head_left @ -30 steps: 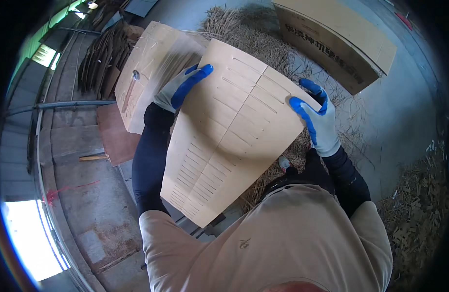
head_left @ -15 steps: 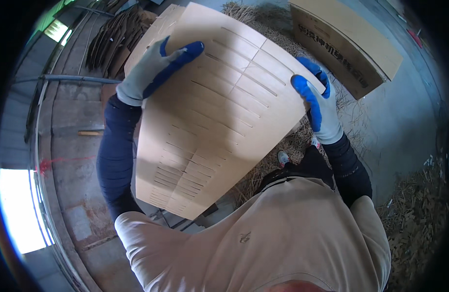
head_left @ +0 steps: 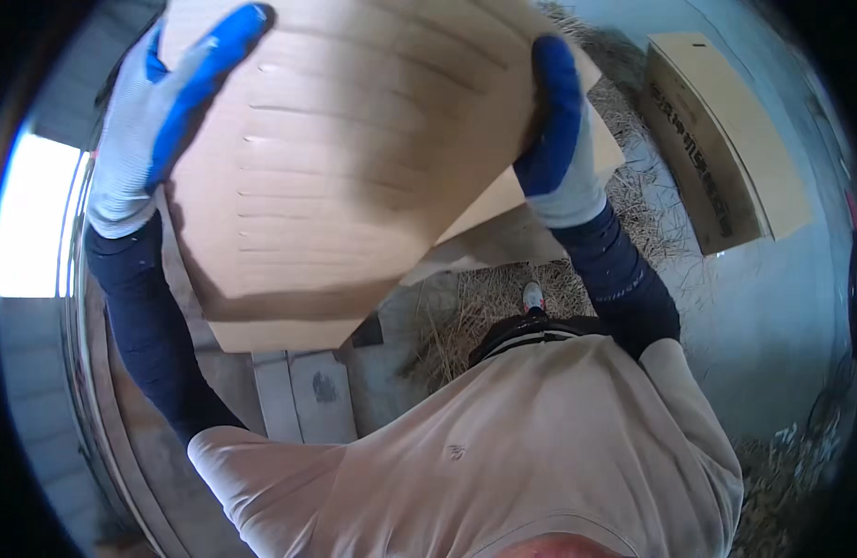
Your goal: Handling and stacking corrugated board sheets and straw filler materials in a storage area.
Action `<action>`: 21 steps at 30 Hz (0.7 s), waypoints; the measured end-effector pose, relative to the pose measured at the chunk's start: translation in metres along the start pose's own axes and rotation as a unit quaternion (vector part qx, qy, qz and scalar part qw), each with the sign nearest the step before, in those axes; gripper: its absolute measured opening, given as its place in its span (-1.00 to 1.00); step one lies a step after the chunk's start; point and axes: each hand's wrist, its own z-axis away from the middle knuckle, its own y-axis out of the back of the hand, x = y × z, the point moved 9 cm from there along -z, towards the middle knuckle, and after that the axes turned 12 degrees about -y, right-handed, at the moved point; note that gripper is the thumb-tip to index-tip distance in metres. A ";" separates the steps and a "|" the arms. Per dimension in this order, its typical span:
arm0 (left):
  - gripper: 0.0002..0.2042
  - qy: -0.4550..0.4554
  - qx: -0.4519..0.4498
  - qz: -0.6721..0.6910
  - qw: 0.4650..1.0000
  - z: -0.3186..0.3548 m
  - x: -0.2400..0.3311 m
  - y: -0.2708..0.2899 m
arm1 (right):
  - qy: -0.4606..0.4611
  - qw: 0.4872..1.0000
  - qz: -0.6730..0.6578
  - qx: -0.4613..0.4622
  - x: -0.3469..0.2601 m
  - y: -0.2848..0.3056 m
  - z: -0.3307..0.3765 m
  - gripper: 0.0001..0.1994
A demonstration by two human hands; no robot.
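A large brown cardboard sheet (head_left: pixel 326 177) with rows of parallel slits is held up in front of me, tilted, its upper edge cut off by the picture's top. My left hand (head_left: pixel 154 130), in a white glove with blue coating, grips its left edge with the blue thumb lying on the face; the other fingers are mostly hidden behind. On the right side, my right hand (head_left: pixel 563 139) in a matching glove clasps the sheet's edge. Another layer of cardboard (head_left: pixel 494 200) shows below and behind the sheet near that hand.
A long brown cardboard box (head_left: pixel 698 158) with dark printing stands on the floor at the far right. Shredded straw-like scraps (head_left: pixel 456 307) litter the floor around my feet. Flat grey panels (head_left: pixel 303 395) lie at lower left. A bright window (head_left: pixel 47 214) is at the left.
Both hands have brought the cardboard sheet up and to the left, so it looks larger and closer. The view has turned, and the box appears farther right.
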 end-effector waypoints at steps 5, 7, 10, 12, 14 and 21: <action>-0.65 -0.020 0.082 -0.010 0.996 0.033 0.054 0.049 | 0.224 0.908 0.336 -0.114 -0.071 -0.002 0.026 -0.55; -0.61 -0.078 0.073 -0.052 0.993 0.038 0.101 0.043 | 0.317 0.831 0.440 -0.123 -0.117 -0.014 0.045 -0.57; -0.57 -0.096 0.057 -0.085 0.990 0.055 0.132 0.035 | 0.263 0.924 0.242 -0.134 -0.141 -0.001 0.058 -0.58; -0.60 -0.089 0.096 0.010 0.991 0.072 0.129 0.018 | 0.132 0.970 0.129 -0.158 -0.157 0.007 0.065 -0.58; -0.63 0.011 0.187 0.096 0.978 0.094 0.142 0.000 | 0.125 0.949 0.231 -0.172 -0.183 0.021 0.075 -0.55; -0.54 -0.010 0.284 0.279 0.917 0.138 0.189 -0.128 | 0.221 0.817 0.532 -0.028 -0.279 0.089 0.163 -0.55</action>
